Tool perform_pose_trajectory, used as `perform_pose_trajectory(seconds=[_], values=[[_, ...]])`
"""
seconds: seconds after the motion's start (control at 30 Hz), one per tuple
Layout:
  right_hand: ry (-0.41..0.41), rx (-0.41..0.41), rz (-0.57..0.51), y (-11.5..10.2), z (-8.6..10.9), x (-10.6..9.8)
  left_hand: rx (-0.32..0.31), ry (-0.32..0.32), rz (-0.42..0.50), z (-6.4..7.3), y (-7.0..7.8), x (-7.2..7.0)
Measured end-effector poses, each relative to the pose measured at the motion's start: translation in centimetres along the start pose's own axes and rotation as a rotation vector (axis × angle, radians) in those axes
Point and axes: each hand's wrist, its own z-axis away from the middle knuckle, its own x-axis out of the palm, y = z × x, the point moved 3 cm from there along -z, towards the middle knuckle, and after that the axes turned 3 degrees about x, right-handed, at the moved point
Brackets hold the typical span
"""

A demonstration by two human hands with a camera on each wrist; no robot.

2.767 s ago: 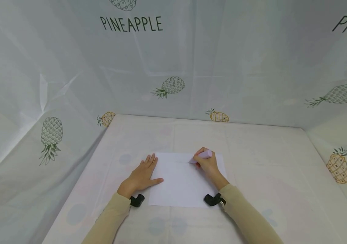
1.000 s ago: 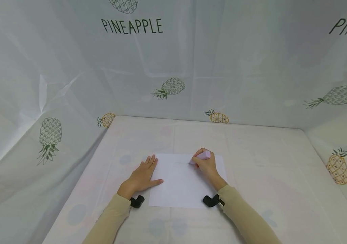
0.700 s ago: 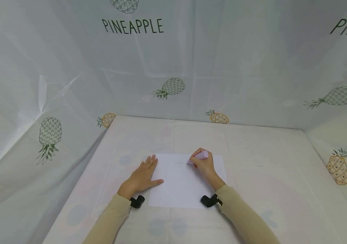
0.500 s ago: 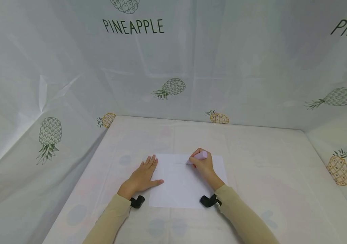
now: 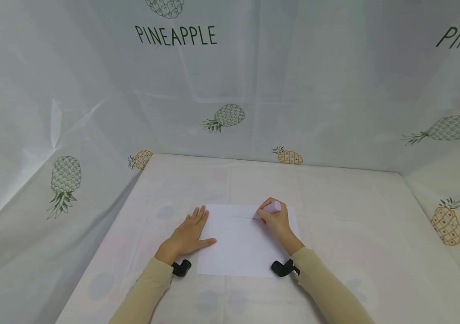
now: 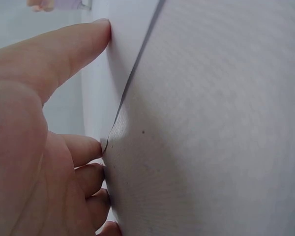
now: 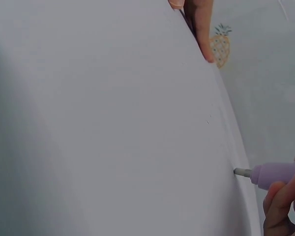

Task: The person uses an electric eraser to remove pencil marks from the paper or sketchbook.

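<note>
A sheet of white paper [image 5: 239, 249] lies on the table, with a faint thin line near its far edge. My left hand [image 5: 187, 234] rests flat on the paper's left side, fingers straight and thumb spread out over the sheet. In the left wrist view, the thumb [image 6: 64, 51] touches the paper next to its edge. My right hand [image 5: 277, 222] grips a thick lilac marker [image 5: 272, 207] near the sheet's far right part. The right wrist view shows the marker's grey tip [image 7: 242, 172] right at the paper surface, fingers curled round the lilac body.
The table [image 5: 355, 252] has a pale cloth with faint coloured spots. Behind and beside it hangs a white curtain [image 5: 327, 90] printed with pineapples. A black wrist camera [image 5: 181, 268] sits at the left cuff, and another black camera [image 5: 282, 268] at the right cuff.
My right hand drifted left with the marker until about half a second ago, then shifted back to the right along the faint line. The left hand has stayed in place.
</note>
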Motion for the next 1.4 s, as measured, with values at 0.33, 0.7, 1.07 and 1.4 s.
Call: perform_pose_trajectory(seconds=[0.33,0.7,1.07,1.4], values=[[-0.031,-0.017,-0.017,-0.2,-0.3,0.3,-0.009,-0.006,-0.002,-0.1,0.0,-0.2],[-0.059,-0.064,-0.046,-0.5,-0.4,2.9,0.004,-0.008,-0.009,-0.3,0.3,-0.5],[-0.076,-0.049,-0.045,-0.3,-0.5,4.4,0.009,-0.003,-0.01,-0.1,0.2,-0.3],[-0.093,-0.04,0.006,-3.1,0.9,4.4,-0.003,-0.005,-0.016,-0.1,0.0,-0.2]])
